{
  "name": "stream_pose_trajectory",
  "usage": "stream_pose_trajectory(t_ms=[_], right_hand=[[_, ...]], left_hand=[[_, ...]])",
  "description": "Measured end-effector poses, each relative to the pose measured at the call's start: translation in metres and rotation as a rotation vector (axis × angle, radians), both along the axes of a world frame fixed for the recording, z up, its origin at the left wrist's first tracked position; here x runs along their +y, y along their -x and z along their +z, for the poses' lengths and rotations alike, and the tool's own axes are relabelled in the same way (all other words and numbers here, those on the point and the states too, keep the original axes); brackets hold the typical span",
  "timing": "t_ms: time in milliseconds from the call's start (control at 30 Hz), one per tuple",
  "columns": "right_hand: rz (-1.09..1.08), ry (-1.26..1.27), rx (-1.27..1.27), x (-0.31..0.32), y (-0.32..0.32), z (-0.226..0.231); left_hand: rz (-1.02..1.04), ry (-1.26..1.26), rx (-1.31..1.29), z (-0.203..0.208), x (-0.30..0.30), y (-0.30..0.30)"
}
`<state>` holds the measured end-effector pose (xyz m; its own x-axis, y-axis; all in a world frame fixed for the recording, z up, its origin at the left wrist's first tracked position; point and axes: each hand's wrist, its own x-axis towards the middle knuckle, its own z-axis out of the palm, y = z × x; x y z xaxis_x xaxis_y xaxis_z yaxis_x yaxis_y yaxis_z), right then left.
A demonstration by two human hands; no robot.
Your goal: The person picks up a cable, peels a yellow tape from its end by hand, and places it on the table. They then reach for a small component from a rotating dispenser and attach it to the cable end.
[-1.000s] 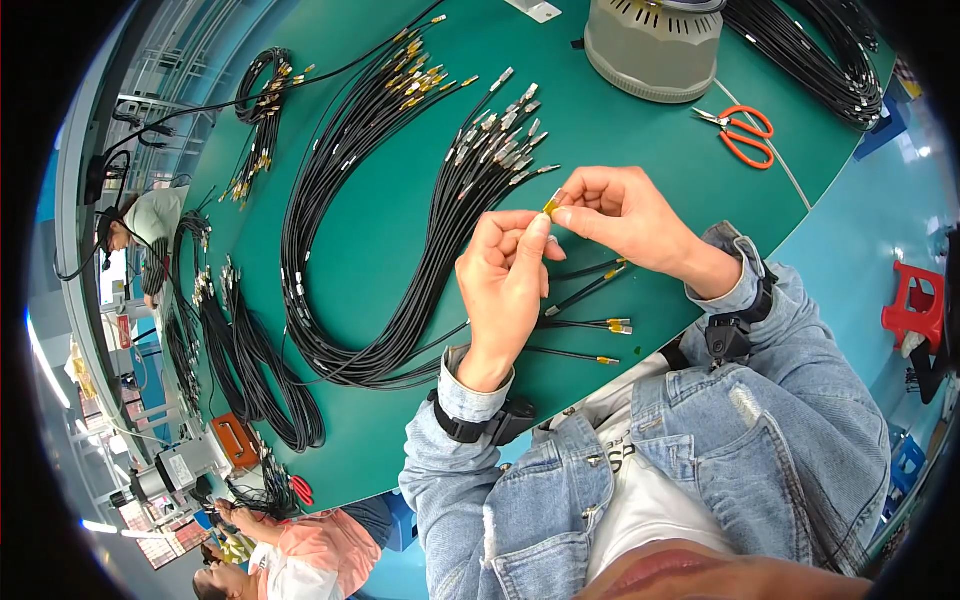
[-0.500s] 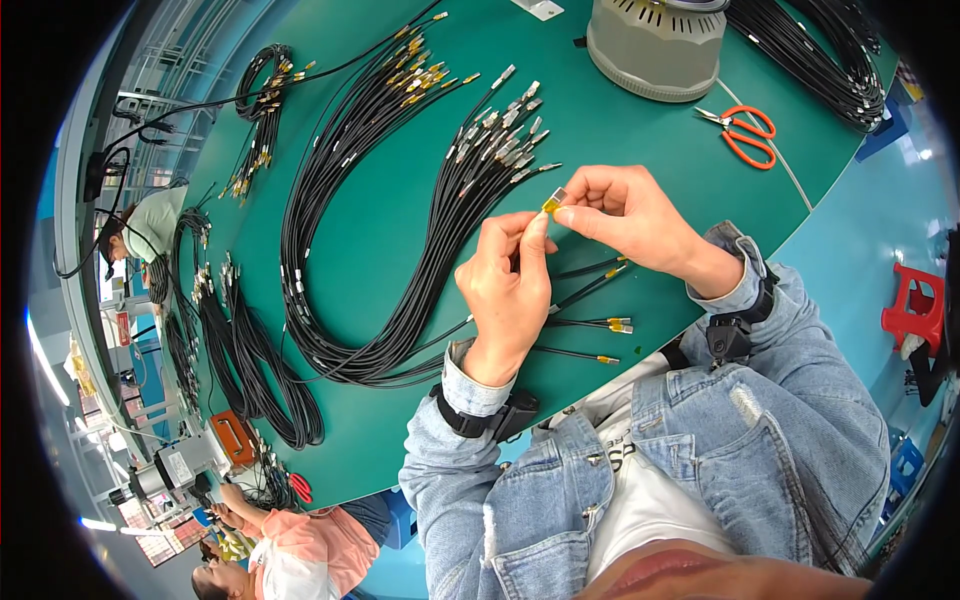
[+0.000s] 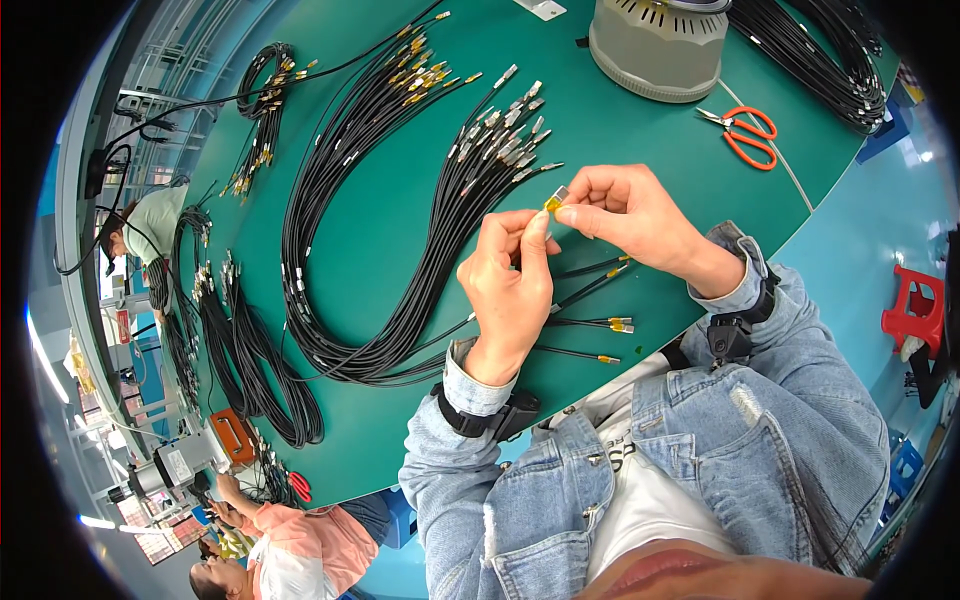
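Between both hands is a small cable connector (image 3: 557, 197), with a silver metal end and a yellow part below it. My left hand (image 3: 507, 278) is closed, pinching it from the lower left between thumb and fingers. From the right, the thumb and fingers of my right hand (image 3: 628, 215) pinch the same piece. Several black cables with yellow-and-silver ends (image 3: 620, 325) lie on the table just beneath my hands. To the left curves a large bundle of black cables (image 3: 345, 355), its silver-tipped ends (image 3: 505, 140) fanned out beyond my left hand.
Orange-handled scissors (image 3: 750, 138) lie right of a grey round machine (image 3: 655, 50) on the green table (image 3: 380, 230). More coiled cables (image 3: 820, 60) sit far right, others (image 3: 270, 370) left. A red stool (image 3: 915, 310) stands on the floor. Two people work at the left.
My hands and the connector have barely shifted. At the lower left, the co-worker's arm and head have moved slightly.
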<state>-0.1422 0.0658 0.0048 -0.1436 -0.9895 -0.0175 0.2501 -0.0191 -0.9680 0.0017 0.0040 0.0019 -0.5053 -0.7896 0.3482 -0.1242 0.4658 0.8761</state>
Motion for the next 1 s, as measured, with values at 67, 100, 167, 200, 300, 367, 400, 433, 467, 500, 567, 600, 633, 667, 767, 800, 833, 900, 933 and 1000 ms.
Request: stream_pose_trajectory(t_ms=[67, 100, 167, 200, 300, 367, 400, 433, 467, 500, 567, 600, 633, 667, 767, 800, 833, 900, 933, 1000], right_hand=[[0.001, -0.003, -0.004, 0.000, 0.000, 0.000], [-0.004, 0.003, 0.000, 0.000, 0.000, 0.000], [-0.015, 0.014, 0.009, 0.000, 0.000, 0.001], [-0.014, 0.014, 0.009, 0.000, 0.000, 0.001], [-0.041, 0.059, 0.089, 0.000, 0.000, 0.001], [-0.061, 0.075, 0.135, 0.001, -0.001, 0.000], [-0.081, 0.091, 0.182, 0.001, -0.001, 0.000], [-0.101, 0.106, 0.228, 0.001, -0.002, 0.000], [-0.100, 0.106, 0.228, 0.001, -0.002, -0.001], [-0.100, 0.096, 0.241, 0.001, -0.002, -0.003], [-0.099, 0.074, 0.267, 0.000, -0.001, -0.004], [-0.099, 0.075, 0.267, -0.001, 0.000, -0.004], [-0.082, 0.047, 0.205, -0.001, 0.001, -0.004], [-0.065, 0.019, 0.144, -0.002, 0.002, -0.004], [-0.034, 0.019, 0.031, -0.004, 0.001, -0.004], [-0.022, 0.044, -0.019, -0.004, 0.000, -0.004], [-0.010, 0.069, -0.068, -0.005, -0.001, -0.004], [-0.031, 0.085, -0.076, -0.006, -0.003, -0.005], [-0.053, 0.101, -0.083, -0.006, -0.004, -0.005], [-0.075, 0.117, -0.090, -0.006, -0.004, -0.007]], left_hand=[[-0.002, 0.031, 0.003, 0.000, 0.000, 0.000], [-0.031, -0.070, 0.023, 0.002, 0.000, 0.000], [-0.087, -0.271, 0.065, 0.005, 0.000, -0.002], [-0.087, -0.271, 0.065, 0.008, -0.001, -0.003], [-0.163, -0.533, 0.088, 0.015, -0.003, -0.005], [-0.176, -0.554, 0.085, 0.016, -0.004, -0.006], [-0.189, -0.576, 0.081, 0.016, -0.005, -0.006], [-0.203, -0.598, 0.077, 0.016, -0.005, -0.006], [-0.202, -0.597, 0.077, 0.016, -0.005, -0.007], [-0.206, -0.612, 0.072, 0.017, -0.005, -0.007], [-0.214, -0.642, 0.060, 0.018, -0.005, -0.007], [-0.214, -0.641, 0.060, 0.018, -0.005, -0.007], [-0.233, -0.672, 0.079, 0.018, -0.005, -0.007], [-0.252, -0.703, 0.098, 0.018, -0.006, -0.007], [-0.281, -0.763, 0.139, 0.018, -0.009, -0.008], [-0.292, -0.794, 0.161, 0.017, -0.011, -0.008], [-0.303, -0.825, 0.184, 0.017, -0.012, -0.008], [-0.307, -0.835, 0.176, 0.015, -0.012, -0.009], [-0.311, -0.845, 0.168, 0.015, -0.013, -0.009], [-0.315, -0.855, 0.160, 0.014, -0.012, -0.008]])
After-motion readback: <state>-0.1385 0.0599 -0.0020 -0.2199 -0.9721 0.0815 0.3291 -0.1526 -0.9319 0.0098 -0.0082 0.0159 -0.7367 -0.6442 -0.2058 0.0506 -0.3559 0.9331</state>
